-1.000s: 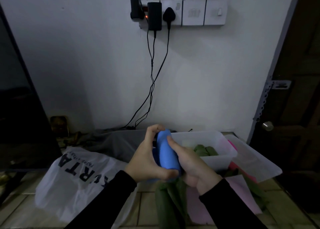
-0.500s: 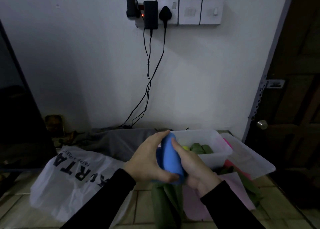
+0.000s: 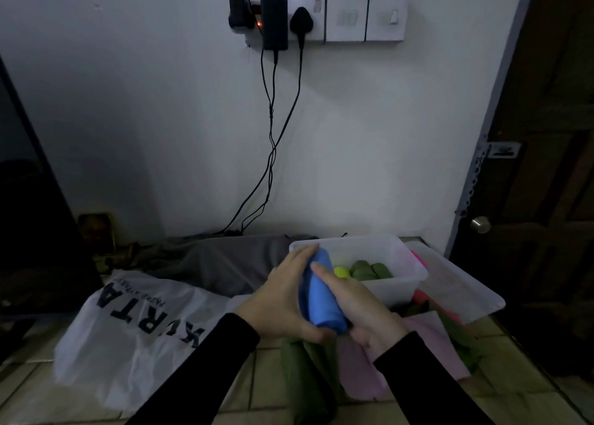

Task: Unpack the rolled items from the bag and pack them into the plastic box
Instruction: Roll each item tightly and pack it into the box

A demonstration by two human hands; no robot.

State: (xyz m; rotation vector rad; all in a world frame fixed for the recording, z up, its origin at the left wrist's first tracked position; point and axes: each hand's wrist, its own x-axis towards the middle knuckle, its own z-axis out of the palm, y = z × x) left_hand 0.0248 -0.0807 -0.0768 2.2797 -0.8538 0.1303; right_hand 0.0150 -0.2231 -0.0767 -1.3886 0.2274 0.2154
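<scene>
Both hands grip one blue roll (image 3: 323,293) at lower centre: left hand (image 3: 283,302) curled round its left side, right hand (image 3: 363,309) wrapped along its right. Its far end reaches the near-left rim of the plastic box (image 3: 401,283), which holds green rolls (image 3: 369,270). White bag (image 3: 128,328) lies lower left.

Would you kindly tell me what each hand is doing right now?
Left hand: holding the blue roll.
Right hand: holding the same blue roll.
</scene>
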